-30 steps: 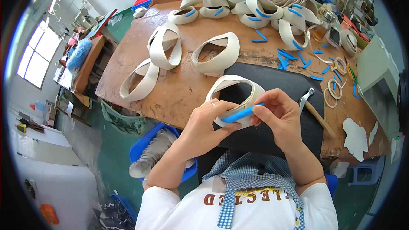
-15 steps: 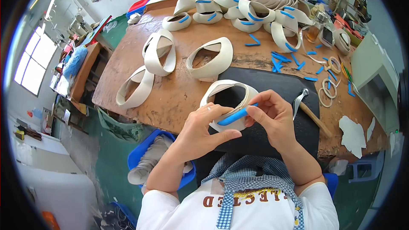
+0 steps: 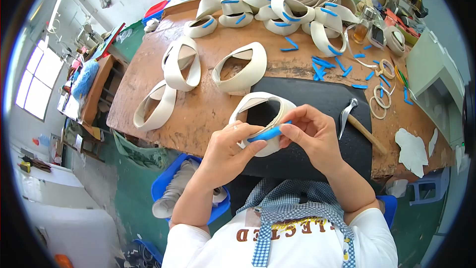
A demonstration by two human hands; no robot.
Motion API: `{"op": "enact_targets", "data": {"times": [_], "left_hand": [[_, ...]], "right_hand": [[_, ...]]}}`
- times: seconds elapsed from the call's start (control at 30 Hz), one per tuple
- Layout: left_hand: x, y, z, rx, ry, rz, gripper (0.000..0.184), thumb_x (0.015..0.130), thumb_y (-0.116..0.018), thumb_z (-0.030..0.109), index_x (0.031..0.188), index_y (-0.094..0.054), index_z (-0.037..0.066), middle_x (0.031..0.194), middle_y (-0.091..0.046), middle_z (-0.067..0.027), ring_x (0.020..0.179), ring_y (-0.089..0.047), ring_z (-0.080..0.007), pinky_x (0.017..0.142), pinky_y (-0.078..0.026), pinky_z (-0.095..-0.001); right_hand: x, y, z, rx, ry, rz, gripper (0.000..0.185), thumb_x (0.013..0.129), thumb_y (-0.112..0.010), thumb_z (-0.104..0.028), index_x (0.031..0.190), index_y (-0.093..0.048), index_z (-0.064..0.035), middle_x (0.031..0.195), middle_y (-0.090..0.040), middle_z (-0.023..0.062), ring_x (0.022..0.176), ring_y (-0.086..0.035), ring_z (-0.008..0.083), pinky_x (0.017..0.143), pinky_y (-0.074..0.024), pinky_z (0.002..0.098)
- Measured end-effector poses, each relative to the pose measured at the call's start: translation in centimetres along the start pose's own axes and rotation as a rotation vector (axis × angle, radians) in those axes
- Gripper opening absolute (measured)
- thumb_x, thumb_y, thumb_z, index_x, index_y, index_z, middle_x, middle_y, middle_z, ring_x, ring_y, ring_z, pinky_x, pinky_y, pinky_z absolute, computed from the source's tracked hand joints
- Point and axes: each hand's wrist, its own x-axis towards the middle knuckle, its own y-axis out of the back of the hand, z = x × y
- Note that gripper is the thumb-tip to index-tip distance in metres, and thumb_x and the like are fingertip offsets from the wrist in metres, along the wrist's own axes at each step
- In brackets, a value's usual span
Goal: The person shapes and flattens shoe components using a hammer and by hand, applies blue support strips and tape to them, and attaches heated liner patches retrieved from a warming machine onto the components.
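Note:
A white shoe upper [image 3: 239,105], bent into an open loop, is held between my hands above a black mat. Along its near edge lies a blue strip [image 3: 267,134]. My left hand [image 3: 230,149] grips the upper's near left edge, with the thumb against the strip's left end. Between thumb and fingers of my right hand [image 3: 312,131] the strip's right end is pinched against the upper. Right of my hands, a hammer [image 3: 366,133] with a wooden handle and a curved metal tool [image 3: 345,118] rest on the black mat [image 3: 307,94].
More white uppers [image 3: 243,67] stand on the wooden table [image 3: 198,114], left of the mat. Uppers with blue strips [image 3: 238,19] are grouped at the back. Loose blue strips [image 3: 322,63] and a tape roll [image 3: 381,109] lie to the right. A blue bin [image 3: 161,183] stands below.
My left thumb has moved up from below onto the blue strip's left end. My right hand still pinches the other end. The whole view has shifted slightly.

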Motion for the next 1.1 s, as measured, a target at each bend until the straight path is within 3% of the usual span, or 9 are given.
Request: {"op": "enact_targets", "data": {"times": [0.27, 0.37, 0.43, 0.5, 0.6, 0.73, 0.87, 1.03, 1.1], "left_hand": [[0.0, 0.6, -0.2, -0.018, -0.033, -0.035, 0.025, 0.083, -0.073, 0.0, 0.107, -0.073, -0.001, 0.079, -0.065, -0.0079, 0.076, -0.058, -0.0167, 0.069, -0.046, -0.0314], [-0.1, 1.1, -0.5, -0.025, -0.073, -0.085, 0.027, 0.08, -0.074, -0.002, 0.107, -0.074, -0.001, 0.079, -0.067, -0.0068, 0.078, -0.059, -0.0173, 0.072, -0.047, -0.0326], [-0.3, 1.3, -0.8, -0.047, -0.131, -0.118, 0.028, 0.077, -0.076, -0.002, 0.105, -0.075, -0.001, 0.08, -0.068, -0.0066, 0.08, -0.06, -0.0191, 0.073, -0.048, -0.0339], [-0.5, 1.4, -1.0, -0.077, -0.221, -0.145, 0.028, 0.076, -0.078, 0.0, 0.103, -0.076, 0.0, 0.082, -0.069, -0.0064, 0.08, -0.061, -0.0208, 0.075, -0.049, -0.0348], [-0.6, 1.4, -0.8, -0.036, -0.374, -0.202, 0.03, 0.073, -0.08, 0.004, 0.103, -0.076, 0.004, 0.084, -0.067, -0.005, 0.081, -0.06, -0.0223, 0.073, -0.049, -0.0354], [0.1, 1.8, 0.8, 0.151, -0.493, -0.155, 0.031, 0.073, -0.079, 0.007, 0.104, -0.075, 0.005, 0.088, -0.069, -0.0035, 0.083, -0.063, -0.0231, 0.073, -0.05, -0.0364], [3.7, 3.4, 0.9, 0.518, -0.634, 0.073, 0.028, 0.071, -0.078, 0.004, 0.099, -0.074, 0.006, 0.089, -0.071, -0.0049, 0.085, -0.064, -0.0271, 0.078, -0.05, -0.039], [15.6, 8.2, -7.2, 0.747, -0.377, 0.256, 0.019, 0.081, -0.072, 0.008, 0.099, -0.072, 0.002, 0.088, -0.07, -0.0125, 0.097, -0.062, -0.0361, 0.092, -0.047, -0.0455], [20.4, 10.6, -13.0, 0.806, -0.207, 0.182, 0.026, 0.086, -0.068, 0.013, 0.11, -0.07, 0.001, 0.106, -0.069, -0.0156, 0.108, -0.06, -0.039, 0.099, -0.045, -0.0458]], "right_hand": [[0.4, 1.2, 0.3, -0.197, 0.052, -0.039, 0.014, 0.091, -0.072, -0.006, 0.104, -0.07, -0.0007, 0.099, -0.07, 0.0047, 0.084, -0.066, 0.0101, 0.074, -0.0552, 0.0241], [0.4, 1.4, -0.4, -0.401, 0.111, -0.075, 0.014, 0.088, -0.074, -0.008, 0.101, -0.07, -0.002, 0.104, -0.069, 0.0049, 0.094, -0.066, 0.0162, 0.085, -0.0528, 0.0312], [0.9, 0.3, -1.3, -0.592, 0.362, 0.0, 0.012, 0.087, -0.074, -0.009, 0.096, -0.07, -0.0027, 0.105, -0.068, 0.005, 0.101, -0.063, 0.0216, 0.094, -0.0479, 0.0363], [1.3, 0.4, -1.4, -0.605, 0.456, -0.135, 0.01, 0.086, -0.074, -0.01, 0.093, -0.07, -0.0036, 0.105, -0.068, 0.0049, 0.107, -0.061, 0.0255, 0.101, -0.0424, 0.0407], [0.8, 2.1, -1.5, -0.475, 0.317, -0.528, 0.006, 0.086, -0.073, -0.009, 0.088, -0.068, -0.0062, 0.098, -0.068, 0.004, 0.109, -0.06, 0.0262, 0.109, -0.0339, 0.047], [0.0, 1.4, -2.6, -0.771, 0.637, -0.329, 0.006, 0.084, -0.074, -0.009, 0.088, -0.07, -0.0094, 0.099, -0.069, 0.0011, 0.109, -0.061, 0.0252, 0.116, -0.0251, 0.0513], [-0.5, 3.9, -2.0, -0.974, 0.675, 0.098, 0.058, 0.095, -0.062, -0.043, 0.132, -0.056, 0.0003, 0.134, -0.053, 0.0219, 0.128, -0.049, 0.0373, 0.113, -0.0303, 0.0496], [-2.2, 7.8, 0.1, -0.695, 0.286, 0.382, 0.025, 0.093, -0.062, -0.007, 0.117, -0.06, -0.0001, 0.119, -0.06, 0.0131, 0.111, -0.059, 0.0262, 0.098, -0.0453, 0.0352], [-2.9, 8.6, 0.7, -0.738, 0.226, 0.403, 0.02, 0.091, -0.062, -0.002, 0.111, -0.061, -0.0011, 0.115, -0.061, 0.0108, 0.105, -0.061, 0.0237, 0.093, -0.0476, 0.0329]]}}
